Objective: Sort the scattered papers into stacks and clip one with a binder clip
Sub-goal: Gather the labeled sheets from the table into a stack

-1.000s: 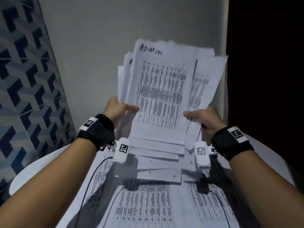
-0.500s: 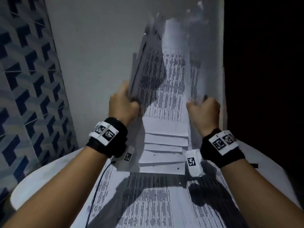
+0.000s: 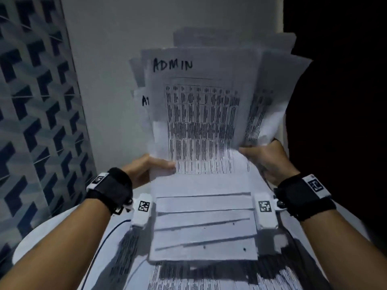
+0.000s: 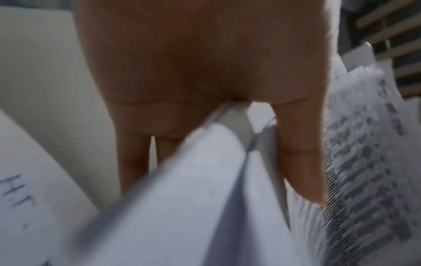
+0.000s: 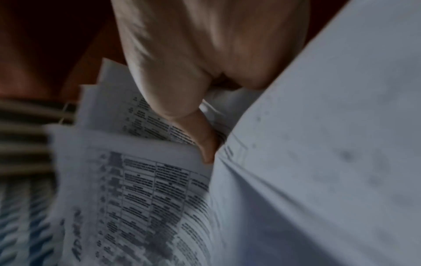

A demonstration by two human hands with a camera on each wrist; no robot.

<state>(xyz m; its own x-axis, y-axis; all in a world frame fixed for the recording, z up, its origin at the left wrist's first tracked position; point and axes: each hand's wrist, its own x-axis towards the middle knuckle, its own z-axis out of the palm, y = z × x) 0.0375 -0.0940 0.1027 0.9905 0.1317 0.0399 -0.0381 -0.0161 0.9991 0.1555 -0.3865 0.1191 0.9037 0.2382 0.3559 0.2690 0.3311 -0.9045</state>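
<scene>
Two hands, one messy bundle, that's where things stand. The left hand (image 3: 144, 171) and the right hand (image 3: 266, 160) each grip a lower corner of the ADMIN bundle (image 3: 201, 114), held up off the table (image 3: 37, 243) and fanned out unevenly, so sheets stick out at the top and both sides. From the left wrist view the thumb (image 4: 300, 153) sits on the printed face with the other fingers behind the sheets, so it's a proper pinch. Same deal on the right wrist view, where the thumb (image 5: 200, 136) presses into the pages.

Progress-wise, I'd say sorting is somewhere in the middle. The top sheet has ADMIN handwritten on it, and a second sheet peeking out on the left starts with the same letter, so this looks like one category gathered up but not squared off yet. Under the hands, more printed sheets (image 3: 205, 222) lie overlapping on the table in a stepped row, and there's a page marked "HR" (image 4: 20, 190) in the left wrist view, so probably another pile waiting.

No binder clip anywhere I can see, so the clipping bit is still to do.

Containers: none in view, no trays or boxes, just paper on the tabletop and paper in the hands.
</scene>
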